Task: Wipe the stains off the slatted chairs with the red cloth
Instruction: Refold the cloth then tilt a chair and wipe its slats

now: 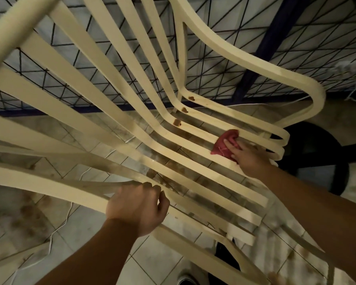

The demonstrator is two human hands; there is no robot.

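A cream slatted chair [115,83] fills the view, its long slats running from upper left down to the seat at lower right. Three brown stains [176,122] dot the slats where the back bends into the seat. My right hand [247,155] presses a crumpled red cloth [226,144] flat on the seat slats, right of the stains and near the curled front edge. My left hand [137,206] is closed around the chair's near armrest at lower centre. Faint smears show on the seat slats between the hands.
Behind the chair stands a mattress [255,38] with a dark diamond-line pattern and a navy band. A dark round object [317,161] sits on the floor at right. A white cable [58,229] trails over the stained tiled floor. Shoes [185,278] show at the bottom.
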